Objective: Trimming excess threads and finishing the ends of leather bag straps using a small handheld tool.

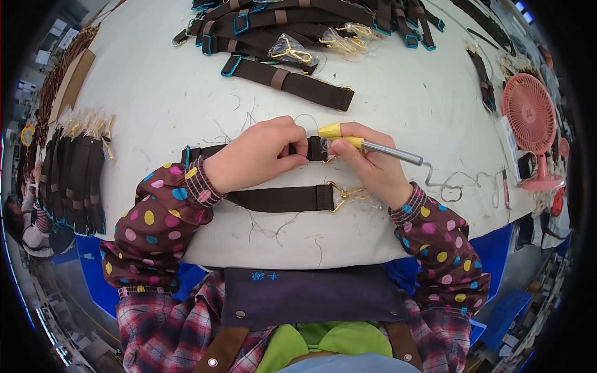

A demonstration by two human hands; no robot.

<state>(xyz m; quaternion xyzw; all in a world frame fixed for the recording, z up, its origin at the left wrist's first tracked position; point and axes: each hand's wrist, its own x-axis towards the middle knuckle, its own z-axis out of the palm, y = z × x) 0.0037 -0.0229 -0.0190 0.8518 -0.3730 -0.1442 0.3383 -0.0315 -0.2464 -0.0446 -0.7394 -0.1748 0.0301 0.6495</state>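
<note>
My left hand is closed, thumb and fingers pinching a dark brown webbing strap close to its folded end. My right hand is closed around a pen-shaped tool with a yellow part and a grey metal barrel; yellow also covers the index fingertip. Its thumb is beside the strap end, where a bit of gold metal shows. A blue-edged buckle lies left of my left hand. Nearer me lies a strap length ending in a gold clasp, partly in clear plastic; its left end is hidden under my left arm.
A finished-looking strap lies ahead, before a pile of straps with plastic-wrapped clasps. More straps hang at the left edge. At right stand a pink fan and a thin pink-and-dark tool. Loose threads litter the white table.
</note>
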